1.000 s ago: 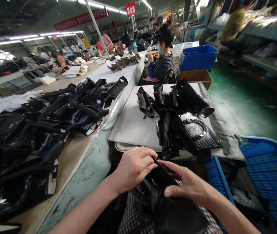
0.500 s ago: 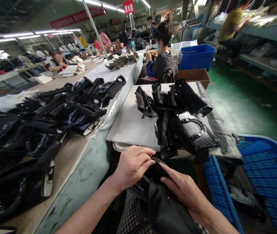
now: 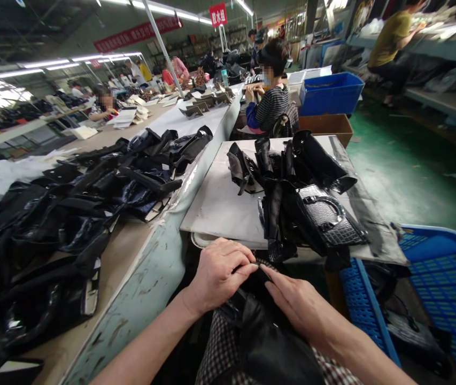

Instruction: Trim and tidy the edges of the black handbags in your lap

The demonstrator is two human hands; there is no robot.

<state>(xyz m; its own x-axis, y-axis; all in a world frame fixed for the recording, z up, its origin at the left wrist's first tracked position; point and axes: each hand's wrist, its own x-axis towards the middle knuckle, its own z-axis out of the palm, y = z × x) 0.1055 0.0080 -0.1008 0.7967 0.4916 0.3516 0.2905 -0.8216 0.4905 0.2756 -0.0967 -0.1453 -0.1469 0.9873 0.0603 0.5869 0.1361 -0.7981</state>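
A black handbag (image 3: 270, 339), its soft dark lining turned outward, lies across my lap over checked cloth (image 3: 222, 342). My left hand (image 3: 223, 272) pinches the bag's upper edge between thumb and bent fingers. On the same edge, a little to the right, my right hand (image 3: 294, 299) grips with its fingers along the outside and its thumb on the inner side. The two hands are close together at the top of the bag. Most of the bag's outer face is hidden beneath the hands and lining.
Ahead stands a small white-topped table (image 3: 219, 208) bearing several black bags, one a crocodile-patterned handbag (image 3: 327, 216). Many more black bags (image 3: 91, 198) cover the long bench at left. A blue basket (image 3: 444, 299) with bags sits at right. A seated co-worker (image 3: 271, 101) is beyond.
My left fingers have closed more tightly on the bag's edge, and my right hand has shifted slightly along it. The whole view has swung a little left.
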